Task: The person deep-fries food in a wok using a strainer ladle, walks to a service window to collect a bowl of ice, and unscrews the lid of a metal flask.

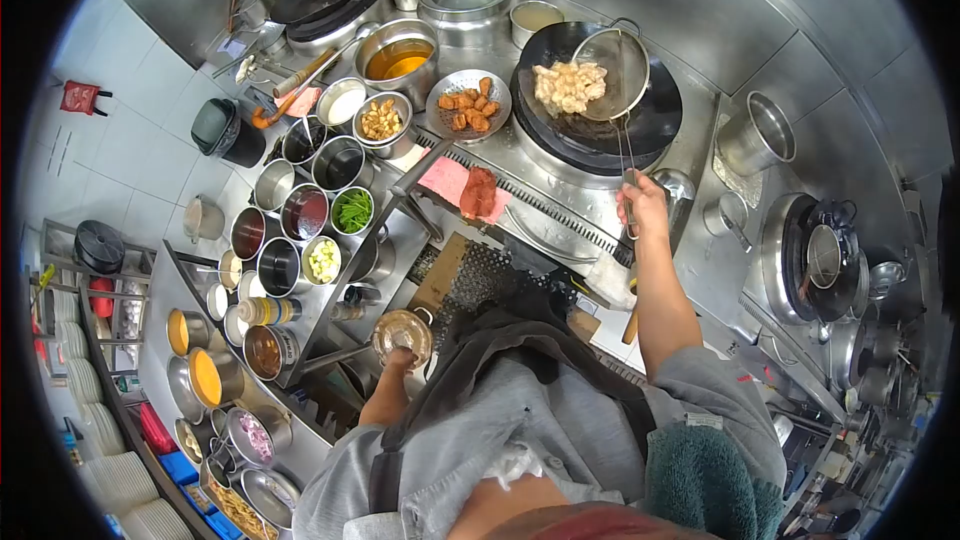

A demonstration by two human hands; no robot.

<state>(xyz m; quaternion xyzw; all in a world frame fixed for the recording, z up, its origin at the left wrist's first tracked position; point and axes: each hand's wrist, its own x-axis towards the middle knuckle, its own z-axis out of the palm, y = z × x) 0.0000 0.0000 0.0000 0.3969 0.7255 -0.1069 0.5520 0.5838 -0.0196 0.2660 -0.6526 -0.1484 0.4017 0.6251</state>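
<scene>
My right hand (642,204) is closed around the thin handle of a round wire strainer (628,90). The strainer is over a black wok (655,135), its head beside pale battered-looking pieces of food (570,88) in the wok. At my left side, my left hand (402,359) reaches over the near part of a round metal bowl (390,325) with a loop handle. Its fingers look curled. Whether they grip the rim or something inside, I cannot tell.
A perforated metal dish (440,112) of browned chunks stands left of the wok. Several metal pots hold green vegetables (353,211), sauces and fried pieces (381,120). A pot of amber liquid (400,60) stands behind. A second wok station (790,260) is at right.
</scene>
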